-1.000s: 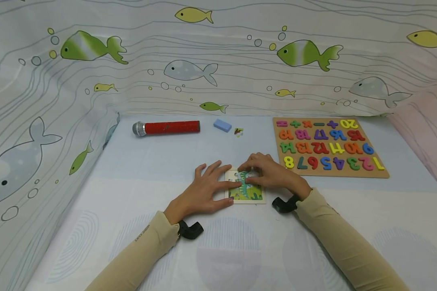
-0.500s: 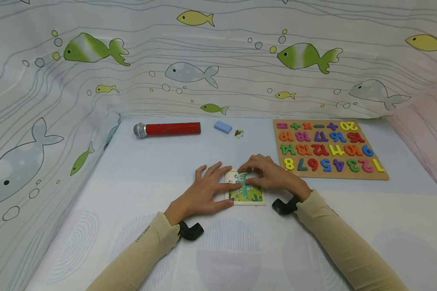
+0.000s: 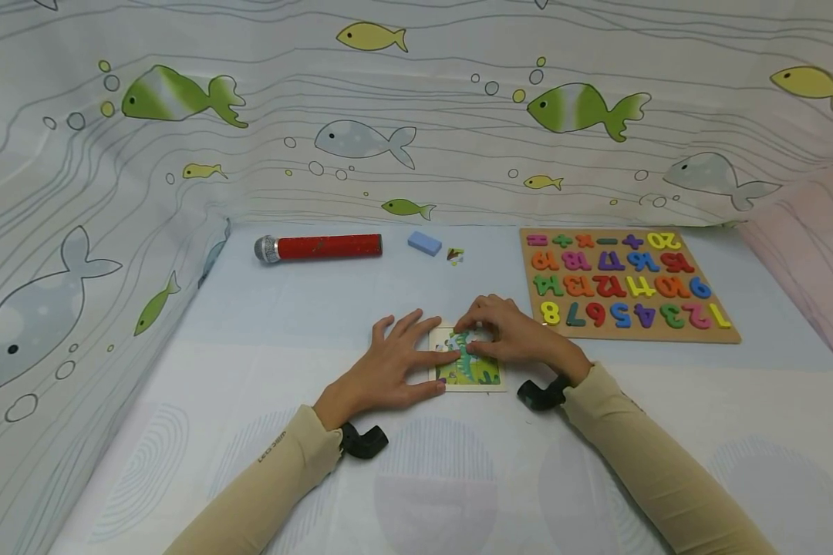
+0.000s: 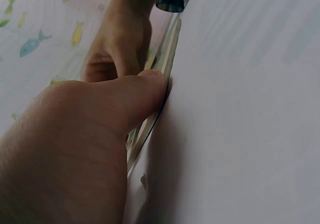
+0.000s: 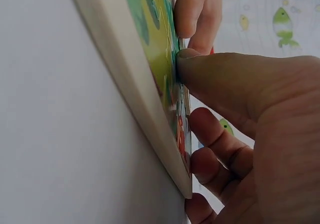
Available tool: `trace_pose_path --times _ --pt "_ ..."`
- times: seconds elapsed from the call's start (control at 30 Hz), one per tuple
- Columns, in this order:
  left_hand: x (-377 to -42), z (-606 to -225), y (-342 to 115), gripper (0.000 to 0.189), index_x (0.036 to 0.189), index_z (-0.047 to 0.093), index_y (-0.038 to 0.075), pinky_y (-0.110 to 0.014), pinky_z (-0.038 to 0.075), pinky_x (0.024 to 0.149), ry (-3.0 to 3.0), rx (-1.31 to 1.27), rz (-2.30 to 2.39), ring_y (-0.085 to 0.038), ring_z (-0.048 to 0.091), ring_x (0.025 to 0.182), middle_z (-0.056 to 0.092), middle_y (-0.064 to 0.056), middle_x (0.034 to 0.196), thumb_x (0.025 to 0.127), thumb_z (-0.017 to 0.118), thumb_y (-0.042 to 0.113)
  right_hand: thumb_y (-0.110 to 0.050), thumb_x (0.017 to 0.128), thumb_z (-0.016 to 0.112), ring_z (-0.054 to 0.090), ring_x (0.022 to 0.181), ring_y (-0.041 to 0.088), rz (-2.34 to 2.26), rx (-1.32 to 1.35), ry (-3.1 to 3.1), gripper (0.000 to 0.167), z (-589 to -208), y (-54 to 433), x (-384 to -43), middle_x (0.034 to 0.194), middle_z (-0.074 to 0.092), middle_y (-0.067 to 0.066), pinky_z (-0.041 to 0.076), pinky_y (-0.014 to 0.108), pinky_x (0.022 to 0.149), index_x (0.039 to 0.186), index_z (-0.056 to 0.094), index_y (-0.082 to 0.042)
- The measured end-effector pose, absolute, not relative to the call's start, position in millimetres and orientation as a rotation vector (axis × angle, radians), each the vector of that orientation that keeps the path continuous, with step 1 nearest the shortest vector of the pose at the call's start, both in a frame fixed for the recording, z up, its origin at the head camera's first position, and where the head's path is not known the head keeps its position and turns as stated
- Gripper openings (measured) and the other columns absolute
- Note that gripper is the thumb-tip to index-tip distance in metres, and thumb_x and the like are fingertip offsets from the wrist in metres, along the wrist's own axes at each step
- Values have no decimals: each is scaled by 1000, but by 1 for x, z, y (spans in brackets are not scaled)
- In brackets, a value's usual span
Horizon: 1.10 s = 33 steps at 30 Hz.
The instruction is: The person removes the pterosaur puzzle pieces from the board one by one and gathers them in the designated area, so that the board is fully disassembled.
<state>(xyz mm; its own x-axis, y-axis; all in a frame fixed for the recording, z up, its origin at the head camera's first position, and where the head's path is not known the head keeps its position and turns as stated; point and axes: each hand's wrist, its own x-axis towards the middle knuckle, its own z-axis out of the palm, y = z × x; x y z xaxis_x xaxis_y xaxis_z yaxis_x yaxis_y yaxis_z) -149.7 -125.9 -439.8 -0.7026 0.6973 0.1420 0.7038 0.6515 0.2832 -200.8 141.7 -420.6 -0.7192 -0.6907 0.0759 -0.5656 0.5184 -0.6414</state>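
Observation:
A small square jigsaw puzzle (image 3: 489, 373) with a pale wooden frame and a green dinosaur picture lies flat on the table. My left hand (image 3: 383, 368) spreads its fingers over its left side; the thumb (image 4: 145, 86) presses on the near corner of the frame. From the right, my right hand (image 3: 503, 327) reaches over the upper half with bent fingers, index and thumb pinching a puzzle piece in the picture. Close up, the right thumb (image 5: 215, 74) lies on the puzzle's surface beside a left fingertip, its other fingers at the edge. The pinched piece is mostly hidden.
Beyond the puzzle lies a loose puzzle piece (image 3: 455, 256), beside a blue block (image 3: 425, 243). A red microphone (image 3: 329, 247) lies at the back left. At the back right is a wooden number board (image 3: 632, 331). A fish-print cloth (image 3: 458, 154) rises behind the table.
The right index fingertip has shifted slightly right and down over the puzzle, towards the thumb. The left hand stays in place. The head view has tilted a little.

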Motion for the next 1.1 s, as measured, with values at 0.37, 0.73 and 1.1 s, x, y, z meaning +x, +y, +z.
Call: trace_pose_path --times 0.37,0.73,1.1 --pt "-149 -440 -127 48 142 58 44 -69 15 115 -2813 -1217 -535 -39 23 156 35 -10 165 96 57 58 -15 89 77 46 94 16 -1008 -1101 2568 25 -422 140 -200 106 64 0 28 37 80 114 72 -15" --pt "-148 -441 -128 47 141 60 43 -69 16 113 -2784 -1229 -558 -41 25 155 37 -12 164 96 59 56 -14 92 74 47 99 17 -939 -1147 2560 32 -424 139 -199 110 63 1 26 38 81 124 74 -16" --pt "-149 -441 -127 47 141 58 44 -69 15 114 -2803 -1223 -546 -40 24 156 36 -11 165 96 58 58 -14 92 74 47 96 17 -957 -1131 2538 28 -422 140 -198 111 66 0 25 37 80 119 72 -17"
